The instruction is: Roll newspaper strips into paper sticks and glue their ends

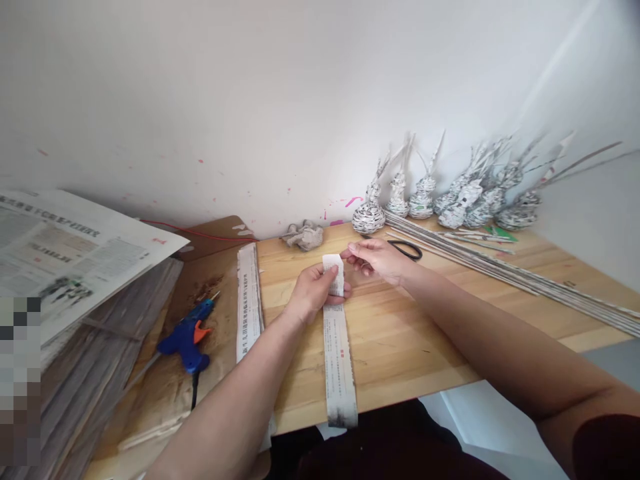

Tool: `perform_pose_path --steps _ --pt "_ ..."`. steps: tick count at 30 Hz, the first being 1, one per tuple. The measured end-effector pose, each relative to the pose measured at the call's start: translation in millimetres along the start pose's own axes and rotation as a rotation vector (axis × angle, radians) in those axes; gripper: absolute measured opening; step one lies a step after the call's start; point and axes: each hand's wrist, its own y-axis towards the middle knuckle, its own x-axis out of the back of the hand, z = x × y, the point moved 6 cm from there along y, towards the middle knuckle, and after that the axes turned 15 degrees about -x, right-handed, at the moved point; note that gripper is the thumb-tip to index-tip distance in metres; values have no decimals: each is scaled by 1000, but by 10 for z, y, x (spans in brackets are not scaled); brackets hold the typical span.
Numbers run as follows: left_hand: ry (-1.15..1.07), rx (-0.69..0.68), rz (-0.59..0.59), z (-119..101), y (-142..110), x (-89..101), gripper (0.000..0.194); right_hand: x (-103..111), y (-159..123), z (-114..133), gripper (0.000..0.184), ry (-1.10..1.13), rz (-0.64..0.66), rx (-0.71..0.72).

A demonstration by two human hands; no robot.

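Note:
A long newspaper strip [340, 353] runs from my left hand [313, 291] toward me, and its lower end hangs over the table's front edge. My left hand is closed on the strip's upper part, thumb on top and fingers beneath. The top end of the strip stands up past the thumb. My right hand [376, 259] is at the strip's top right corner, with thumb and forefinger brought together and the other fingers curled. Whether anything is between those fingertips is too small to make out.
A stack of cut newspaper strips [247, 293] lies left of my left hand. Further left are a blue glue gun [186, 343] and newspaper sheets [95, 247]. Black-handled scissors [407, 250], long paper rods [480, 270], a crumpled cloth [303, 235] and several woven paper gourds [369, 215] are behind.

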Motion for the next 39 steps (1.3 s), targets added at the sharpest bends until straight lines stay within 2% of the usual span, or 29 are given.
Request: perform_pose_path --steps 4,7,13,26,39 --pt "6 2 6 6 10 8 27 -72 -43 18 32 -103 130 -4" --pt "26 -3 33 19 12 -2 28 -136 -94 53 31 -180 174 26" --pt "74 -6 55 34 5 -12 30 -145 -121 86 29 -149 97 14" --pt "112 -11 62 34 -1 -19 28 -124 -56 11 26 -69 37 -16" --pt "86 -36 96 77 3 -26 32 -130 -38 -16 33 -24 -52 3"
